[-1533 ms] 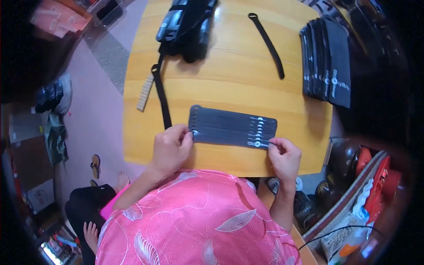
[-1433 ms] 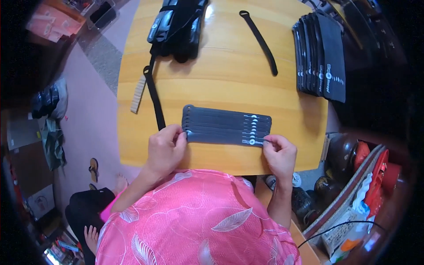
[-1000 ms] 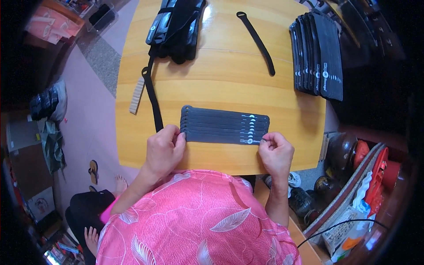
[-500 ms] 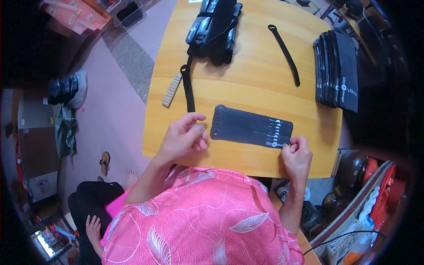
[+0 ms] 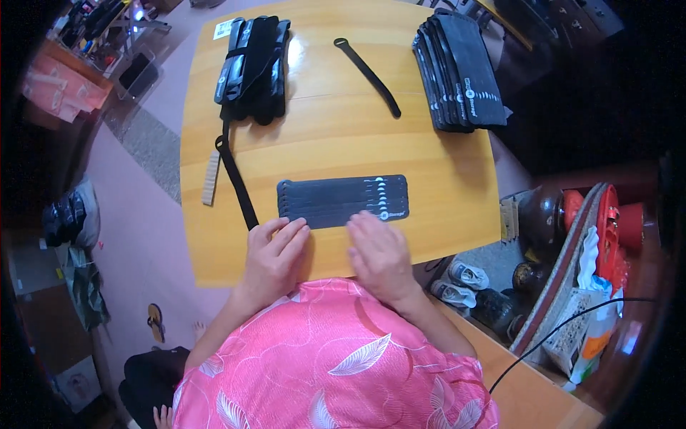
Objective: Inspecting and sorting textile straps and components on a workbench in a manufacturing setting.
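Observation:
In front of me on the table lies a fanned stack of flat dark grey pieces (image 5: 329, 199), with small holes along its left end and white print near its right end. My left hand (image 5: 275, 254) rests at the stack's lower left corner, fingers stretched out and holding nothing. Over the near edge, right of the middle, my right hand (image 5: 380, 250) lies with its fingers extended and slightly blurred. A black strap (image 5: 237, 184) with a looped end runs down to the fingers of my left hand. Another black strap (image 5: 371, 80) lies farther back.
Strapped black bundles (image 5: 254, 71) lie at the back left of the wooden table (image 5: 221, 247). A thick stack of dark pouches (image 5: 464, 79) stands at the back right. Beside the left strap is a ridged beige strip (image 5: 211, 179). Shoes (image 5: 461, 282) and a person's dark-clad leg (image 5: 153, 379) are below.
My right hand has left the stack's right end and moved left along its near edge. My left hand has come down to its lower left corner and straightened its fingers. The view has shifted.

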Demonstrator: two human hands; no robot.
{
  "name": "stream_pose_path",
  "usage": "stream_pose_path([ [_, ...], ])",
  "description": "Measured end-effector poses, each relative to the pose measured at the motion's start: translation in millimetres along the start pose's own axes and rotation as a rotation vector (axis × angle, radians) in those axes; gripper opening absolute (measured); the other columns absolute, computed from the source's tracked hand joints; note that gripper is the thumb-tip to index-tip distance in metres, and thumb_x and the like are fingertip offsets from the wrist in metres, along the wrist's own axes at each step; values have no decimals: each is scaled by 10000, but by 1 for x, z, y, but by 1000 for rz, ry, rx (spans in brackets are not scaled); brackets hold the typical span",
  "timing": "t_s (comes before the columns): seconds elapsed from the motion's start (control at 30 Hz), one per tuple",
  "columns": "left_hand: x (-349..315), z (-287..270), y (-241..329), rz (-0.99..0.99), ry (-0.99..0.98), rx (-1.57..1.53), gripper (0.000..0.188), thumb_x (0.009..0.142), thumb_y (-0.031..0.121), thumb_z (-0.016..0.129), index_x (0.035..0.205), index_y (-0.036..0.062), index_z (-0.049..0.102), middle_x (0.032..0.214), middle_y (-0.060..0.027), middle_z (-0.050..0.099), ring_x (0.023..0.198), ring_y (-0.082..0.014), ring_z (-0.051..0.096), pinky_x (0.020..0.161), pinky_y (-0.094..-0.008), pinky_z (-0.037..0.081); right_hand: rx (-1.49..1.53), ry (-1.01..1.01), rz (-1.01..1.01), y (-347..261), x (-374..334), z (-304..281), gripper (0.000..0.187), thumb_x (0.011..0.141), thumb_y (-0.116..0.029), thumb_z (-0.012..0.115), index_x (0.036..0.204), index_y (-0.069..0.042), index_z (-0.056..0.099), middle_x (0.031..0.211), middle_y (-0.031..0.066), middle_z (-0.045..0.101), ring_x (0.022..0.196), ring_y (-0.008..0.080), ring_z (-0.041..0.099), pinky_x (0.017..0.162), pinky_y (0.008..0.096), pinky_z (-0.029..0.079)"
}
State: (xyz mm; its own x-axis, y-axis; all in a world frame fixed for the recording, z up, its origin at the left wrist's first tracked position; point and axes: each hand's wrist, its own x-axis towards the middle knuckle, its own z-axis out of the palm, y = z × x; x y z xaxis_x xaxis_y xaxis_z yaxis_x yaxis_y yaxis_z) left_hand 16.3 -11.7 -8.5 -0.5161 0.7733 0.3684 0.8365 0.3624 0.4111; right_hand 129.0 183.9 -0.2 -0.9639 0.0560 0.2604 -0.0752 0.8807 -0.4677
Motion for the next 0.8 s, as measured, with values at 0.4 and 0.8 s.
stream_pose_path([
  [0.4, 6, -16, -9, -62, -102, -46, 362, 712, 116, 702, 1071, 128, 655, 1137, -13, 651, 967, -193, 590, 843, -384, 312, 48, 109, 443, 29, -8, -29, 250, 821, -98, 587, 1050, -50, 673, 1022, 117, 689, 1019, 228, 651, 930, 406, 427],
  [0.8, -7, -25, -35, -105, 113, -156, 289, 717, -4, 650, 1004, 9, 619, 1059, -123, 626, 951, -285, 582, 806, -399, 412, -166, 286, 170, 93, 128, -26, 291, 809, -122, 642, 1069, 5, 620, 961, 230, 608, 898, 378, 590, 773, 447, 473],
])
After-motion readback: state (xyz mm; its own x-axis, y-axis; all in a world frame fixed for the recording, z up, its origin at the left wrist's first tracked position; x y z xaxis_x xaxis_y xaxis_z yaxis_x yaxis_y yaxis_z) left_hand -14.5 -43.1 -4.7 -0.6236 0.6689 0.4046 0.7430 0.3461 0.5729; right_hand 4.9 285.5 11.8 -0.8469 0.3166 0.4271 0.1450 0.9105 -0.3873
